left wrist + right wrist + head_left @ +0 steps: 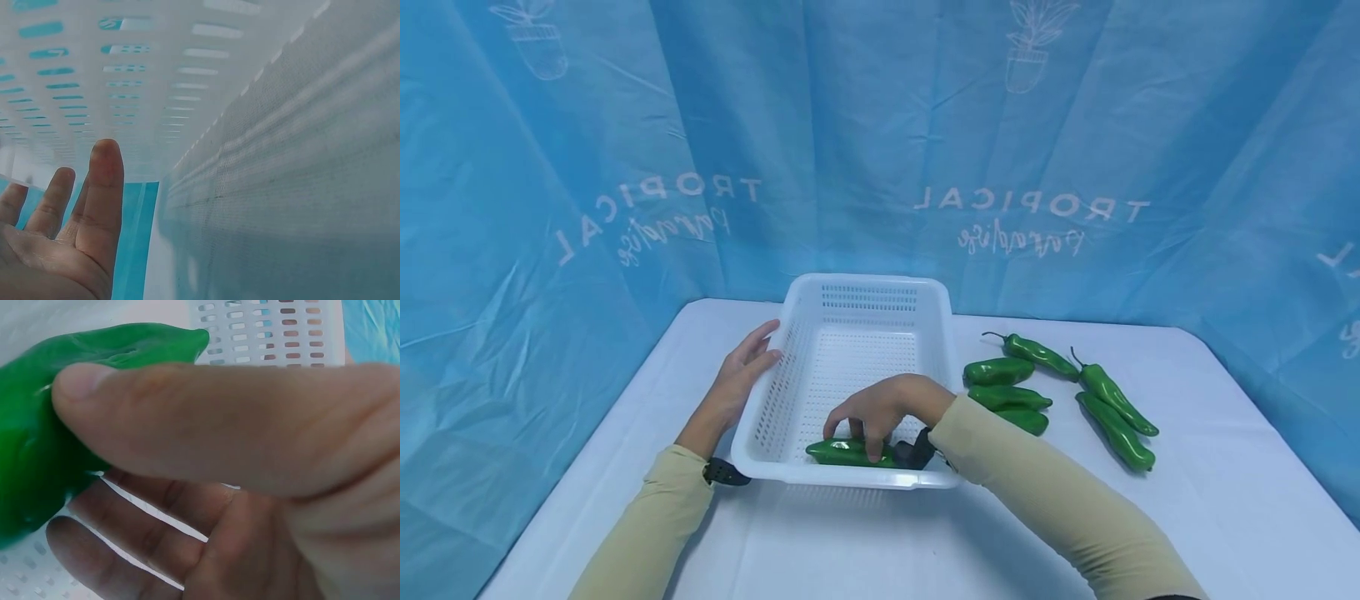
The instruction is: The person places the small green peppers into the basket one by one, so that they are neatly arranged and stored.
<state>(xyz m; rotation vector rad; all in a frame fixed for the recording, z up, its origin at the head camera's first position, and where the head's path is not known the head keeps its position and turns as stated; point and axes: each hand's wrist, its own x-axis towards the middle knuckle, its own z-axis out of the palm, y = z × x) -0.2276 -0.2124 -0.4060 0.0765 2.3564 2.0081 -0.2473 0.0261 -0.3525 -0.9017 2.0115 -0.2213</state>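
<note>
A white plastic basket (871,282) with slotted walls stands on the table. Inside it, near the front wall, my right hand (891,406) holds a green pepper (835,452) lying crosswise. The right wrist view has the thumb pressed on this pepper (31,437) and the other fingers on its far side. My left hand (741,379) is at the basket's left wall, fingers extended and thumb near the rim. From the left wrist, the fingers (103,206) look fairly straight beside the slotted wall (156,81).
Several more green peppers lie on the white table (1217,400) right of the basket, among them a stemmed pepper (1041,356) and a pair farther right with a long pepper (1116,431) in front. A blue printed curtain (865,150) hangs behind and at both sides.
</note>
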